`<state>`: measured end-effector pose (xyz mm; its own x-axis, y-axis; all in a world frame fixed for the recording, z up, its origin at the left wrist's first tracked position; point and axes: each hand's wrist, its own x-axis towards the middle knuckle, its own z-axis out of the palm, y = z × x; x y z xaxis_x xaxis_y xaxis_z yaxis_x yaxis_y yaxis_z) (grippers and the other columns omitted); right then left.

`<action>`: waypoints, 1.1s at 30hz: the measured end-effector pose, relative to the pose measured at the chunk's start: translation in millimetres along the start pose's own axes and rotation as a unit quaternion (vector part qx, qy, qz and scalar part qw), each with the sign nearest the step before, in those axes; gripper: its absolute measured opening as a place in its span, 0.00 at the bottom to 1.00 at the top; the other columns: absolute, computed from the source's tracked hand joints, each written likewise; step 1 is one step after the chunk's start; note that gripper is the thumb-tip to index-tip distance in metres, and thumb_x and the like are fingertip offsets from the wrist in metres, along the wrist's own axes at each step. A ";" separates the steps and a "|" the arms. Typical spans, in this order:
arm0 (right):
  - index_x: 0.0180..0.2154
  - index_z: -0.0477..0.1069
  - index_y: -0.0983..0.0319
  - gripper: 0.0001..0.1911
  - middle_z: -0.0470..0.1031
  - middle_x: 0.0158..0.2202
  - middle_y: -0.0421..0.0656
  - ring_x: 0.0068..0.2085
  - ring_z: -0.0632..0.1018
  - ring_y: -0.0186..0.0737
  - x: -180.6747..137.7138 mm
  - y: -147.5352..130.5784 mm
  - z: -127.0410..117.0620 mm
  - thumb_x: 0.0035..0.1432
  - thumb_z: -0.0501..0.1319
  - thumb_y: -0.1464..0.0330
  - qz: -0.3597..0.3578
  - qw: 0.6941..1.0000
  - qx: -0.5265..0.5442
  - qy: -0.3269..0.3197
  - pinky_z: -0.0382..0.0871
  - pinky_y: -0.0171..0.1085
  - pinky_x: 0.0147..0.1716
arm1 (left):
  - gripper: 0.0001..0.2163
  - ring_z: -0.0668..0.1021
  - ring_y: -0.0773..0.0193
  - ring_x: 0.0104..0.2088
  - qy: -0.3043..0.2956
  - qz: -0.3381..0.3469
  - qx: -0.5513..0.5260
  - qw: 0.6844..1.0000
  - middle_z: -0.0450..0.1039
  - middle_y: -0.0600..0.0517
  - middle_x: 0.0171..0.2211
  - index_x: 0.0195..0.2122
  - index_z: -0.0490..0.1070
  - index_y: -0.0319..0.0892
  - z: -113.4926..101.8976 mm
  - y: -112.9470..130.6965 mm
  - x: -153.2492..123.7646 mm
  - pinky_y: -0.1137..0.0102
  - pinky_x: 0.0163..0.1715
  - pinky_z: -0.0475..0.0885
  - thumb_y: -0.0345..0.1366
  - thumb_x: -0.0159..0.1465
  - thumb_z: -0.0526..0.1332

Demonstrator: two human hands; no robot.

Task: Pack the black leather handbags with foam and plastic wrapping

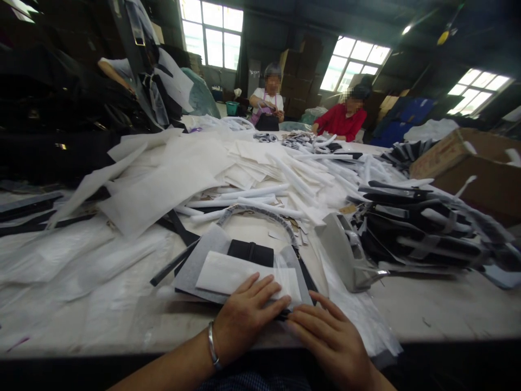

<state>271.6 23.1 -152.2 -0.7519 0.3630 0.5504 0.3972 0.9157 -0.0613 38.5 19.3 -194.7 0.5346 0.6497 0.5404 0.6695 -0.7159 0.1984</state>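
Observation:
A black handbag (250,252) lies flat on the table before me, its wrapped handle (260,209) arching away from me. Grey-white tissue paper (189,274) covers much of the bag, and a white foam sheet (222,273) rests across its front. My left hand (248,312), with a silver bangle at the wrist, presses on the foam sheet with fingers stretched and apart. At the bag's near right edge, my right hand (329,334) touches it with fingers extended; their undersides are hidden. A black strap (175,266) sticks out to the left.
White sheets (163,179) and padding rolls (293,179) pile up beyond the bag. To the right stand a grey tape dispenser (345,255), a stack of black bags (423,233) and a cardboard box (472,168). Clear plastic bags (97,255) lie left. Two people sit across the table.

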 end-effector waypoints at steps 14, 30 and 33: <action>0.42 0.76 0.60 0.18 0.82 0.36 0.45 0.36 0.82 0.38 18.4 15.3 8.1 0.60 0.51 0.80 0.145 0.989 0.004 -0.013 0.78 0.33 0.36 | 0.11 0.72 0.55 0.58 0.010 -0.003 -0.022 1.000 0.76 0.50 0.52 0.49 0.72 0.44 4.3 -0.2 -2.9 0.54 0.60 0.66 0.33 0.72 0.52; 0.35 0.78 0.58 0.04 0.83 0.31 0.39 0.32 0.82 0.41 35.1 37.8 14.5 0.57 0.64 0.70 0.364 0.900 0.200 -0.130 0.76 0.34 0.33 | 0.13 0.73 0.56 0.57 -0.012 -0.016 -0.063 0.998 0.75 0.48 0.53 0.52 0.70 0.40 2.3 0.1 -3.8 0.57 0.62 0.64 0.28 0.70 0.52; 0.34 0.77 0.59 0.03 0.82 0.29 0.39 0.31 0.82 0.41 37.6 35.8 13.9 0.57 0.63 0.70 0.399 0.878 0.233 -0.123 0.75 0.34 0.32 | 0.13 0.74 0.56 0.56 0.005 -0.010 -0.056 0.998 0.76 0.48 0.52 0.50 0.71 0.39 1.9 0.8 -3.8 0.57 0.60 0.67 0.27 0.70 0.50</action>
<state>250.3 71.9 -145.3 -0.4456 0.8951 -0.0150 0.6342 0.3038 -0.7110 38.0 16.7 -198.2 0.5170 0.6617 0.5430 0.6170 -0.7278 0.2994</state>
